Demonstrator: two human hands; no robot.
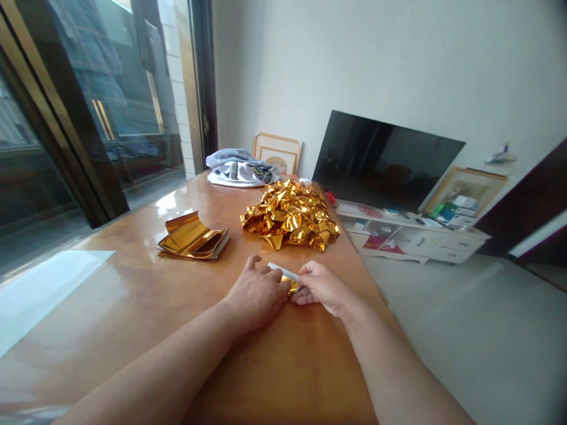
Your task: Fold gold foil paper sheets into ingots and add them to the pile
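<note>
Between my two hands, low over the wooden table (194, 327), is a small piece of gold foil paper (291, 285) with a white edge turned up along its far side. My left hand (261, 291) lies over its left part, fingers bent and pressed on it. At the right end, my right hand (321, 288) pinches the paper between thumb and fingers. Beyond my hands rises a heap of folded gold foil pieces (290, 215). A stack of flat gold foil sheets (194, 237) sits to the left, its top sheets curling up.
A white sheet (44, 295) lies at the table's left. Folded cloths (240, 167) and a framed picture (279, 154) are at the far end. Past the table's right edge stand a television (384, 159) and a low white cabinet (414, 239). Glass doors (121, 88) line the left.
</note>
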